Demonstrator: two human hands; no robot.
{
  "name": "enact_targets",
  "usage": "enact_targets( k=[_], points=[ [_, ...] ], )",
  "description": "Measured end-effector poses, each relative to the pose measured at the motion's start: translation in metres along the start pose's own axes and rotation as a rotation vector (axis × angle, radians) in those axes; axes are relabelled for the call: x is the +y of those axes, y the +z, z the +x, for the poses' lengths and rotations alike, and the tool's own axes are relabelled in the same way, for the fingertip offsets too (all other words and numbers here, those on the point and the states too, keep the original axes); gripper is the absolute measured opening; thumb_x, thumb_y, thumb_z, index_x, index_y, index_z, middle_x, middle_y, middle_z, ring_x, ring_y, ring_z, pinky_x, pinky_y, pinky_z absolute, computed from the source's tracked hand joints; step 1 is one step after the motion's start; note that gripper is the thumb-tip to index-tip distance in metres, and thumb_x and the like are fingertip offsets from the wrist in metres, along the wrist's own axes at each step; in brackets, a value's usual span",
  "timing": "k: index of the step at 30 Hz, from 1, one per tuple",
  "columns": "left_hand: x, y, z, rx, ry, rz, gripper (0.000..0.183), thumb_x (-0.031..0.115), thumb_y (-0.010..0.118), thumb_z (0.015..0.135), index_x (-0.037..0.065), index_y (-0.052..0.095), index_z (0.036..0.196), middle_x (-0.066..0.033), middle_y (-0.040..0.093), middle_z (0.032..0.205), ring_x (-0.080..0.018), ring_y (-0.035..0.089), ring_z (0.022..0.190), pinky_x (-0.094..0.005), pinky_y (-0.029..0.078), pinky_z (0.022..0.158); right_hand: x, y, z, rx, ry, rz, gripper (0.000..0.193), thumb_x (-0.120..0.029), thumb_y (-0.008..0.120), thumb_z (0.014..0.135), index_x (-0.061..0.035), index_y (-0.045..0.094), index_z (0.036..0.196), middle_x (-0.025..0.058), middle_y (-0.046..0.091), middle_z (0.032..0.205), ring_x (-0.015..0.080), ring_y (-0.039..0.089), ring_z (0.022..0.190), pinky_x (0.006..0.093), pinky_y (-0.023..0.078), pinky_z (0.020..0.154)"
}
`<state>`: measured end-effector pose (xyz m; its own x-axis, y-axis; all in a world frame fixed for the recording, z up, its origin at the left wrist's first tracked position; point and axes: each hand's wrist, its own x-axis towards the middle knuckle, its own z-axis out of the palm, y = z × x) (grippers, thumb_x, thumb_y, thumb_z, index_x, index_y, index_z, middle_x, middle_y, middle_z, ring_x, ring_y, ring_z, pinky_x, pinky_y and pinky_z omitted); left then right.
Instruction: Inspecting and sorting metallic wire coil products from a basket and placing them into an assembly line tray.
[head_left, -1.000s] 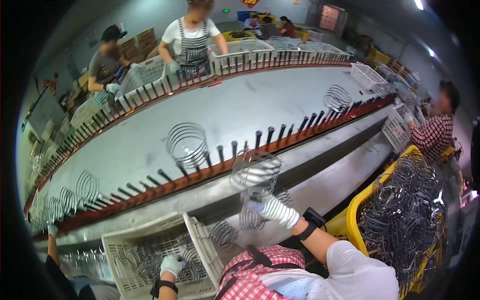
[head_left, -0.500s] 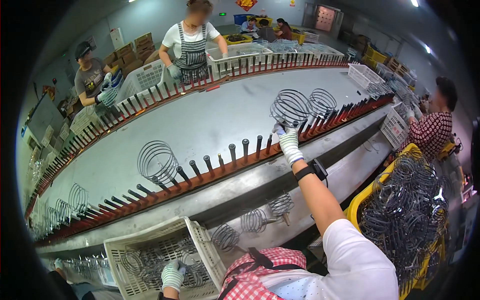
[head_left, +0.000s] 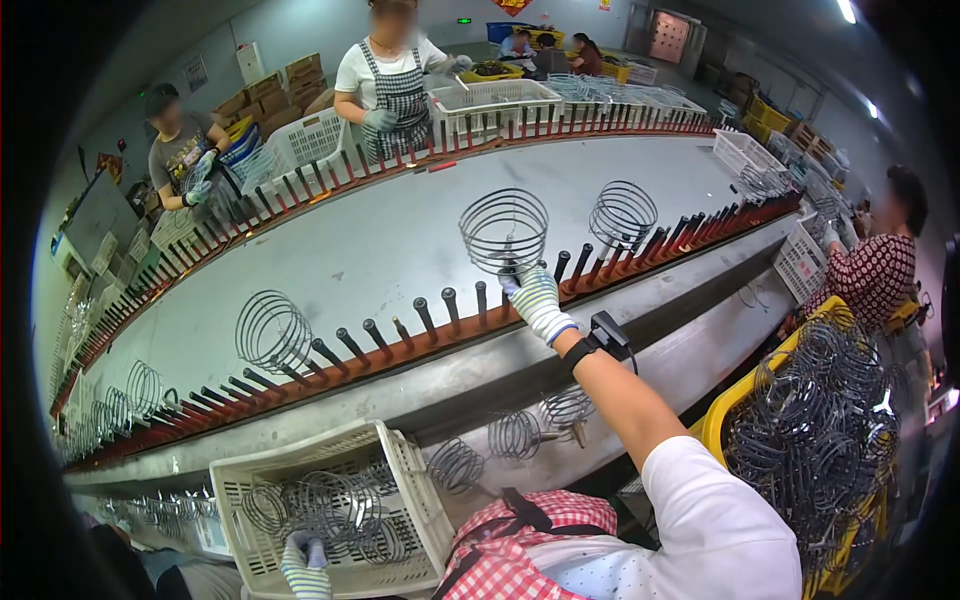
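My right hand (head_left: 538, 302), in a striped glove, reaches across the rail edge. Its fingers are closed around the lower end of a wire coil (head_left: 504, 231), which stands upright beside the black-tipped pegs. Whether this coil sits on a peg is hidden by the hand. My left hand (head_left: 305, 565), also gloved, is low in a white plastic crate (head_left: 432, 520). Its fingers are bent at the base of a larger-looking wire coil (head_left: 338, 500) and seem to grip it. Other wire coils (head_left: 383, 540) lie around it in the crate.
Black-tipped pegs (head_left: 424, 318) line the table's near edge; further coils (head_left: 272, 330) stand among them. Several coils lie on the metal ledge (head_left: 620, 400). A yellow bin (head_left: 722, 415) heaped with dark wire parts is at right. Co-workers stand across the table (head_left: 380, 235) and at right.
My right hand and its coil have moved left. My left hand has shifted left and down inside the crate, beside a coil now standing higher. Coils on the near rail have drifted left.
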<state>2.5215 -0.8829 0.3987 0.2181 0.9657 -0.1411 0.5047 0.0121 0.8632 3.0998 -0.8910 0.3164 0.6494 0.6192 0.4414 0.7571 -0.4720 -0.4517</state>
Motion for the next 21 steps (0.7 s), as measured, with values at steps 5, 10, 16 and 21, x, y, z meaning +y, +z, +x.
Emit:
enact_targets(
  k=[5,10,16,21],
  points=[
    [-0.006,-0.022,-0.01,0.103,0.083,-0.04,0.012,0.003,0.055,0.082,0.001,0.055,0.094,-0.0003,0.052,0.073,-0.0062,0.043,0.06,-0.0193,0.036,0.051,-0.046,0.005,0.002,-0.078,0.183,0.194,0.041,-0.041,0.054,0.08,-0.0021,0.062,0.092,0.02,0.063,0.084,0.0353,0.059,0.081,0.0393,0.046,0.072],
    [-0.012,-0.041,-0.028,0.202,0.003,-0.069,0.008,0.005,0.055,0.082,0.002,0.055,0.09,-0.0002,0.05,0.066,-0.0063,0.043,0.054,-0.0204,0.036,0.048,-0.072,0.022,0.003,-0.191,0.086,0.468,0.037,-0.034,0.056,0.083,0.0003,0.059,0.096,0.0153,0.063,0.081,0.0275,0.058,0.073,0.0352,0.044,0.069],
    [-0.001,-0.05,-0.049,0.195,-0.031,-0.033,0.008,0.007,0.054,0.083,0.001,0.054,0.089,-0.0005,0.05,0.068,-0.0063,0.043,0.058,-0.0205,0.036,0.051,-0.109,0.027,0.007,-0.591,0.104,0.548,0.045,-0.04,0.052,0.086,0.0009,0.057,0.102,0.0114,0.06,0.079,0.0178,0.051,0.07,0.0336,0.043,0.067],
    [0.018,-0.051,-0.044,0.213,-0.021,0.01,0.01,0.009,0.052,0.082,0.001,0.054,0.089,-0.0015,0.051,0.071,-0.0067,0.042,0.061,-0.0206,0.037,0.055,-0.136,0.058,-0.01,-0.427,-0.261,0.181,0.03,-0.03,0.049,0.083,-0.0058,0.059,0.098,0.0246,0.06,0.094,0.0366,0.058,0.089,0.0439,0.046,0.079]
  ],
)
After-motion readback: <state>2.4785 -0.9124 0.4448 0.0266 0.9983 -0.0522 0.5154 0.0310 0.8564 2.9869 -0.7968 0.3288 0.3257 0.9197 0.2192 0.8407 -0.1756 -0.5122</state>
